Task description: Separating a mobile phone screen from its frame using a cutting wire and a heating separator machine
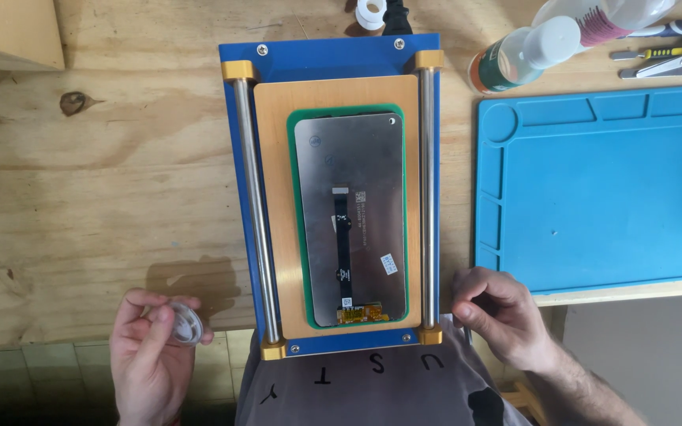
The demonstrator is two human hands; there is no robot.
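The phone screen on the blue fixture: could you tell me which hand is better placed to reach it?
Right, probably. The right hand is empty and sits beside the blue fixture holding the phone screen. The left hand already holds a small clear spool, off the table edge.

Left hand (145, 356) grips a small clear round spool (183, 324), see-through plastic with a pale rim, pinched between thumb and fingers and tilted so its flat face looks up and to the right; it hangs just off the near edge of the wooden bench, beside the lower left corner of the blue fixture (331, 57). That fixture lies flat, long side running away from the person, two steel rods along its sides capped with gold blocks, a tan plate in the middle. On the plate sits a green mat (297, 237), and on it a phone screen panel (349, 173) lies back-up, grey metal, black flex cable running down its centre.
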